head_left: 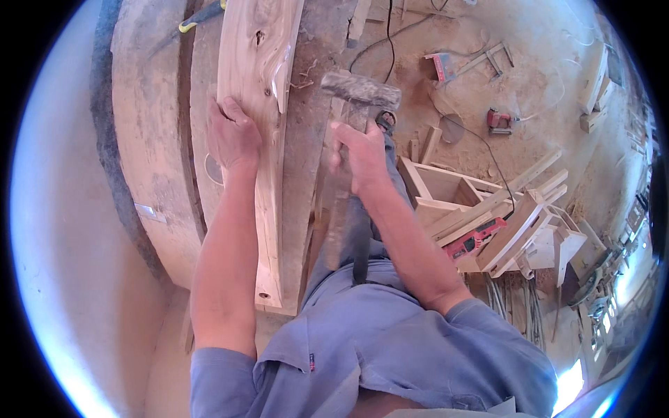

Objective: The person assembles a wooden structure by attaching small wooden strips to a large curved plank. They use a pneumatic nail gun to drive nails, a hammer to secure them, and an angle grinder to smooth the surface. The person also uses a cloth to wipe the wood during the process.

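Note:
A long, pale wooden board [254, 63] with dark knots lies lengthwise on the workbench. My left hand [235, 136] is closed over its left edge, the fingers curled and partly hidden. In my right hand [359, 150] is a hammer, gripped just below its thick, worn head [360, 89]. The hammer is held over the bench's right side, to the right of the board. Near the board's lower end a dark hole [264, 295] shows. A thin wood splinter sticks along its right edge.
The thick-planked workbench [150, 125] has a dark gap along it. A tool with a blue and yellow handle [202, 15] lies at its far left. Right of me, on the dusty floor, are a wooden frame [446, 184], a red power tool [474, 238], another red tool [499, 122] and loose cords.

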Tool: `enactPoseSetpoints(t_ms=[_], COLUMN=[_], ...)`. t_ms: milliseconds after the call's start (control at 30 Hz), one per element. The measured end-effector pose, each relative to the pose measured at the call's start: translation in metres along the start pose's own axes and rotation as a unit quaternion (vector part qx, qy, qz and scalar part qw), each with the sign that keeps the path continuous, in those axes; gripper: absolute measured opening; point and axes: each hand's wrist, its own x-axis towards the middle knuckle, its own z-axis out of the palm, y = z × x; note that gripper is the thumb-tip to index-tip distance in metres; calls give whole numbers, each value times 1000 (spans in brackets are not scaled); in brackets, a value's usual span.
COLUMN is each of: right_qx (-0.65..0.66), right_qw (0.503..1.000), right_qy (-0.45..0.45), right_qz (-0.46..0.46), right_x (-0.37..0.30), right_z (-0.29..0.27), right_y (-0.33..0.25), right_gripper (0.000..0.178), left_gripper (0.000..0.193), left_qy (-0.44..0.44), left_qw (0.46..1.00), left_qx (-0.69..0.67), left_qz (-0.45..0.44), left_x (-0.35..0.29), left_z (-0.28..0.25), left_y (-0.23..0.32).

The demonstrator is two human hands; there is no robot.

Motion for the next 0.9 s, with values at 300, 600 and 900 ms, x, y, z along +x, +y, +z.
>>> enactPoseSetpoints(t_ms=[300, 600, 900], right_qx=[-86, -76, 42], right_qw=[995, 995, 997], right_qy=[-41, 52, 67], right_qz=[6, 40, -25], right_x=[11, 3, 9], right_z=[37, 45, 19], right_y=[-7, 6, -12], right_gripper=[23, 20, 22], left_gripper=[52, 46, 42], left_qy=[-67, -51, 11], left_qw=[996, 998, 999], left_qx=[56, 32, 27], left_qz=[-16, -10, 33], left_x=[8, 8, 6], left_z=[-6, -3, 0], left_y=[2, -6, -12])
